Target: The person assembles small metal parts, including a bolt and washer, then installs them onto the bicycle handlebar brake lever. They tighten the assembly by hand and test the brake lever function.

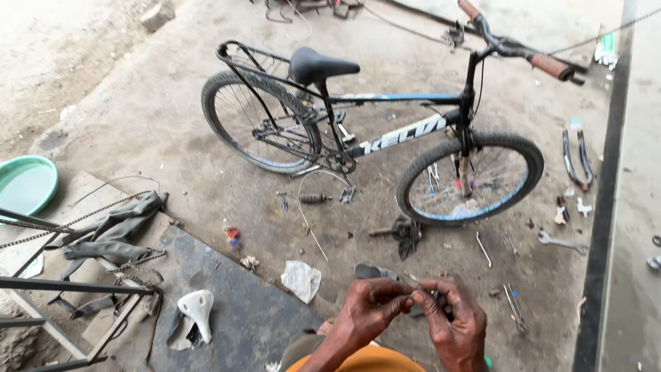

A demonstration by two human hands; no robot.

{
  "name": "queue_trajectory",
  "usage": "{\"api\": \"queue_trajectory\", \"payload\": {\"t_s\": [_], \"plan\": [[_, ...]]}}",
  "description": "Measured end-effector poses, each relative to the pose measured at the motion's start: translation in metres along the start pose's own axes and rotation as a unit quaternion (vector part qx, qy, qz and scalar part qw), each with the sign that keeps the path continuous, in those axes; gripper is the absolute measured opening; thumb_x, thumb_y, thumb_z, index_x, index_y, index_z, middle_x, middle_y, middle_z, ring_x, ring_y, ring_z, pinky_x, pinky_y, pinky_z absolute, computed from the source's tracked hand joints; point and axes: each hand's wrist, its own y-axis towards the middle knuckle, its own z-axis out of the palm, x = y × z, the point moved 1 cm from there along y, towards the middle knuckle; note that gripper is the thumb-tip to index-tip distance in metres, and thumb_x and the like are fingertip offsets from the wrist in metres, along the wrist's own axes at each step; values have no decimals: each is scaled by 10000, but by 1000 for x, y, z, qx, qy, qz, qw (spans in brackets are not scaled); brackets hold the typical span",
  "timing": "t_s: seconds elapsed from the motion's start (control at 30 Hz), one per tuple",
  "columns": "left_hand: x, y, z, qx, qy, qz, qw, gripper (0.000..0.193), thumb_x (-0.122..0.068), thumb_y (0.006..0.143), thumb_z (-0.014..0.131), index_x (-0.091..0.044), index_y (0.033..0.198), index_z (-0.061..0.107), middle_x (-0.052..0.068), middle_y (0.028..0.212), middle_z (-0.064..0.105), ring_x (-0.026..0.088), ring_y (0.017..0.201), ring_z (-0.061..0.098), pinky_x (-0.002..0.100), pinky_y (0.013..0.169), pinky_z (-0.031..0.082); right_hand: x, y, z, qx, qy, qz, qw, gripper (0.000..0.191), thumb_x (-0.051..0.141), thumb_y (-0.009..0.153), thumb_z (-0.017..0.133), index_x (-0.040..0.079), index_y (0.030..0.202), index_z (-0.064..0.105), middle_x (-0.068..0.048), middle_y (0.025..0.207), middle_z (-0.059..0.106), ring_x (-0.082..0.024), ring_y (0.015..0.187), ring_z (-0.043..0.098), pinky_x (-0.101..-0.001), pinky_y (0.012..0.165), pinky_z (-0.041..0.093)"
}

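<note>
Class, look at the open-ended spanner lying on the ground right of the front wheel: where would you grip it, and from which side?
Grip the spanner by its bare, slim shaft, coming from above: it lies flat on the ground, so fingers pinch its long edges.

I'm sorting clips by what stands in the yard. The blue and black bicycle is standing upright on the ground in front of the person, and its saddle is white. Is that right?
Not quite. The head view shows the bicycle upright on the ground in front of the person, but its saddle is black. The white saddle lies loose on the ground at lower left, apart from the bicycle.
</note>
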Motion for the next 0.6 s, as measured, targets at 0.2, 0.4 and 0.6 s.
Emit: {"api": "queue_trajectory", "payload": {"t_s": [0.2,0.4,0.6], "plan": [[12,20,-16,-59,-168,-11,984,276,-139,908,772,48,1111,757,123,935,793,207,859,779,345,787,668,-18,17,24,-31,22,13,999,103,94,804,833,53,883,782,-46,746,756,-75,661,668,-230,596,525],[42,46,-22,-226,-357,-152,893,302,-159,865,752,33,1098,730,163,866,760,258,718,763,402,624,671,-36,33,39,20,-139,-204,969,149,175,824,793,101,938,734,-95,939,775,-197,904,794,-341,705,662],[95,65,-26,-237,-406,-151,870,399,-218,905,752,111,1130,732,149,803,709,194,573,649,340,455,557,-73,41,53,92,-221,-312,919,233,257,848,846,102,999,760,-118,974,797,-259,935,780,-383,628,651]]}}
